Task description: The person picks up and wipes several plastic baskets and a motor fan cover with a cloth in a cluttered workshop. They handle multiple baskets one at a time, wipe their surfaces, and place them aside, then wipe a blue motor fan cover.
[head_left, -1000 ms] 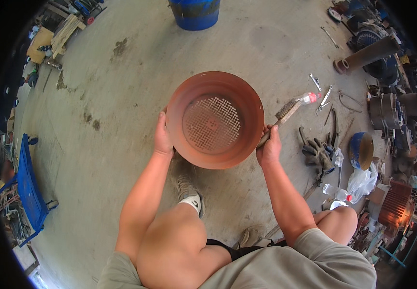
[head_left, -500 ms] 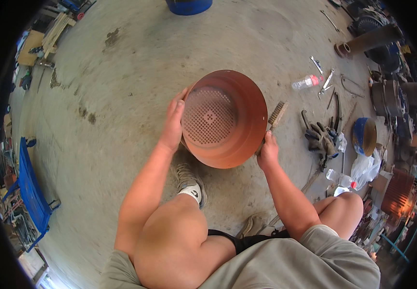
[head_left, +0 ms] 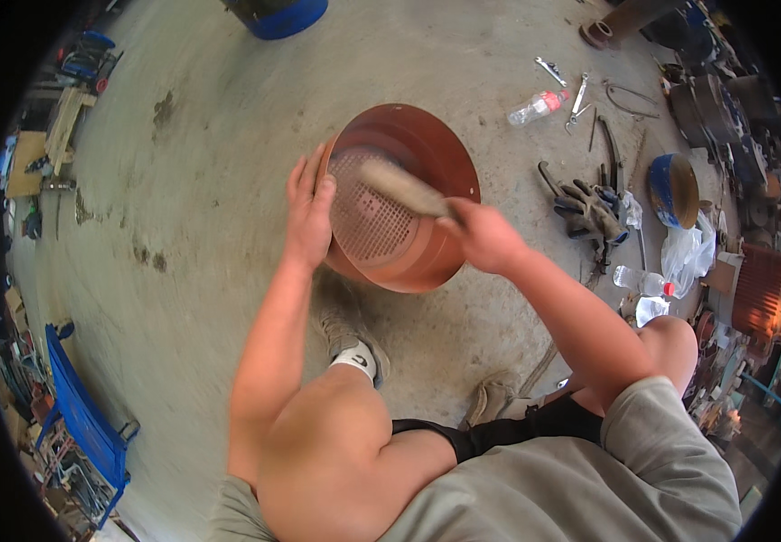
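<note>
A reddish-brown round metal drum [head_left: 449, 163] with a perforated, grid-like bottom is tilted so its open mouth faces me. My left hand [head_left: 307, 212] grips its left rim, thumb on the near side and fingers along the outer wall. In my right hand [head_left: 485, 235] is a brush [head_left: 406, 191], its handle end in my closed fingers and its head inside the drum, over the perforated bottom. Motion blurs the brush; whether its bristles touch the metal I cannot tell.
On the concrete floor to the right lie a clear bottle [head_left: 538, 108], wrenches [head_left: 578, 101], dark work gloves [head_left: 594, 212], a blue ring [head_left: 675, 191] and a second bottle [head_left: 643, 281]. A blue drum [head_left: 278, 16] stands at the far side, a blue cart [head_left: 88, 420] at the left.
My right hand has brought the brush from outside the drum's right rim into its mouth. The drum, still in my left hand, has turned slightly in tilt. My view has shifted.
</note>
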